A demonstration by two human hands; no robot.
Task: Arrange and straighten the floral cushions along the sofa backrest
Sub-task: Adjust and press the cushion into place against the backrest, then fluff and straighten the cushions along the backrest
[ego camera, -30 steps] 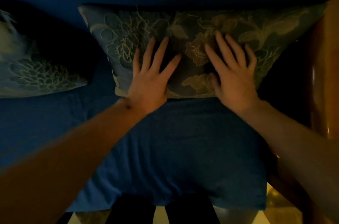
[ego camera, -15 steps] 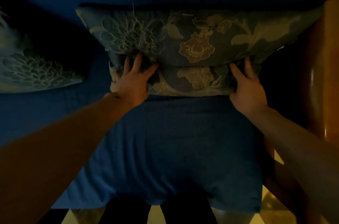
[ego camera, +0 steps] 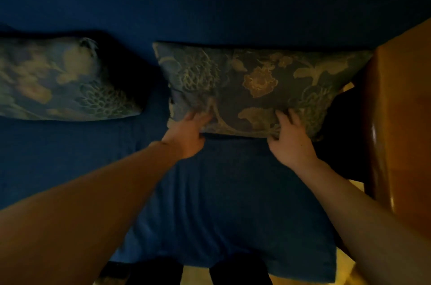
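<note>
A dark floral cushion [ego camera: 258, 84] leans against the blue sofa backrest [ego camera: 210, 4] at the right end of the seat. My left hand [ego camera: 189, 135] grips its lower left edge, fingers curled into the fabric. My right hand [ego camera: 289, 140] grips its lower right edge the same way. A second floral cushion [ego camera: 63, 81] lies to the left, blurred, apart from the first by a gap of dark blue sofa.
The blue-covered sofa seat [ego camera: 221, 203] stretches toward me. A wooden armrest [ego camera: 401, 121] stands at the right, close to the cushion's right corner. My dark-socked feet [ego camera: 198, 273] and a pale floor show at the bottom edge.
Both hands went from lying flat on the cushion's face to gripping its lower edge. The cushion now stands smoother against the backrest, and the view has shifted right and down in the frame.
</note>
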